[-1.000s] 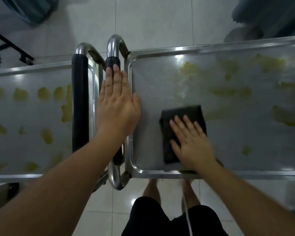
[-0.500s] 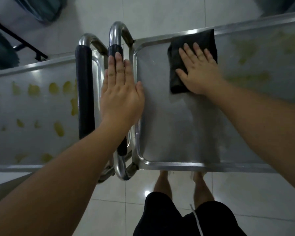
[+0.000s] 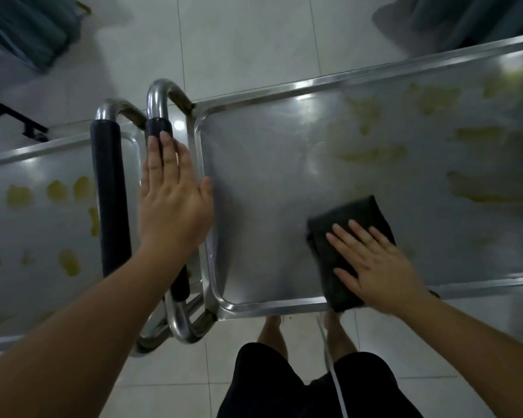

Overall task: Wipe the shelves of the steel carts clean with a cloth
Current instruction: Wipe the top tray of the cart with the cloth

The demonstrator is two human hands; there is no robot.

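Observation:
Two steel carts stand side by side. The right cart's top shelf [image 3: 263, 164] is smeared with yellow-green stains [image 3: 372, 153] across its middle and right. My right hand [image 3: 375, 263] presses flat, fingers straight, on a folded dark cloth [image 3: 329, 254] near the shelf's front rim. My left hand [image 3: 172, 203] rests flat on the right cart's black-sleeved handle [image 3: 159, 126], thumb at the shelf's left rim. The left cart's shelf [image 3: 37, 224] carries several yellow blotches [image 3: 56, 190].
The left cart's handle [image 3: 109, 188] has a long black grip beside my left hand. White tiled floor [image 3: 242, 40] lies beyond and under the carts. Dark fabric items sit at the top left [image 3: 24, 28] and top right [image 3: 465, 19]. My legs [image 3: 272, 330] stand at the cart's front edge.
My right hand has dragged the cloth from the shelf's far left corner back toward the front rim and a little rightward. My left hand has stayed on the handle.

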